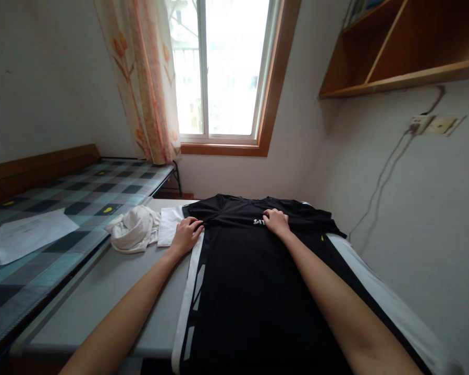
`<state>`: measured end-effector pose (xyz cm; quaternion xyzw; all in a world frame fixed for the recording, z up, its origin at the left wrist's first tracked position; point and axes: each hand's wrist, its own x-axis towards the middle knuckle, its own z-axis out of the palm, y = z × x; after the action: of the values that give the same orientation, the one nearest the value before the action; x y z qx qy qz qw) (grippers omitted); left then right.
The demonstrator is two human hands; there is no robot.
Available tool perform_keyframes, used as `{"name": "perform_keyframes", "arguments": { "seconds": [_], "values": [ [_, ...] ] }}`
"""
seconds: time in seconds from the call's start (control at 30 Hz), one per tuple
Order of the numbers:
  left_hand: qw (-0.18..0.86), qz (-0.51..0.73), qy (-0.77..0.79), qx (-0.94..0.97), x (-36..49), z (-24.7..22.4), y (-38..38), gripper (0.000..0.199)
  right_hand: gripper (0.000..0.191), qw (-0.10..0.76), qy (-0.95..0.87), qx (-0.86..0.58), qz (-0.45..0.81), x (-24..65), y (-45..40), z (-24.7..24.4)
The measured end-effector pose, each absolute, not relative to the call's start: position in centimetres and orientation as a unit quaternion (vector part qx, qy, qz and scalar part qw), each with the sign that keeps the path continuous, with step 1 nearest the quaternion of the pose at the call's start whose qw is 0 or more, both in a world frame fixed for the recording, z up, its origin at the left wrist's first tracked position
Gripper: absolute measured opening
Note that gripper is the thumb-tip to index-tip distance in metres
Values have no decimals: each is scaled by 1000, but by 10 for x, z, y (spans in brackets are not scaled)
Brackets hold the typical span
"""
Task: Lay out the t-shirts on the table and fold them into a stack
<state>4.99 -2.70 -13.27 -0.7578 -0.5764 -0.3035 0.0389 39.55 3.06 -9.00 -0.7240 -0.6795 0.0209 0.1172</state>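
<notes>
left hand point(187, 234) curled at edge of black shirt point(250, 291), right hand point(276, 223) palm down over its chest, any grip unclear; white cloth point(135, 229) on table point(86, 281) beside bed point(82, 187).

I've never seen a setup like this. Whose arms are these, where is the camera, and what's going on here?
There is no machine here: these are a person's own bare arms. The single picture comes from a camera worn on that person's head, looking forward and down. A black T-shirt lies spread over a pale table. The left hand rests at its left edge below the sleeve; the right hand rests on the chest, beside white lettering. Whether the fingers pinch the fabric, I can't tell. To the left lie a crumpled white cloth and a bed with a checked cover.
</notes>
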Motion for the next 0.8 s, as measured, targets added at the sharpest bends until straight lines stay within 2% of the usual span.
{"name": "perform_keyframes", "arguments": {
  "seconds": [0.33, 0.6, 0.8],
  "values": [
    [5, -288, -602, -745, 56, -130, -38, 32, 39, 97, -664, -740, 37, 380, 88, -90],
    [-4, -288, -602, -745, 56, -132, -37, 32, 23, 90, -648, -755, 47, 380, 117, -91],
    [0, -282, -602, -747, 57, -130, -38, 30, 29, 102, -649, -753, 39, 378, 130, -88]
  ]
}}
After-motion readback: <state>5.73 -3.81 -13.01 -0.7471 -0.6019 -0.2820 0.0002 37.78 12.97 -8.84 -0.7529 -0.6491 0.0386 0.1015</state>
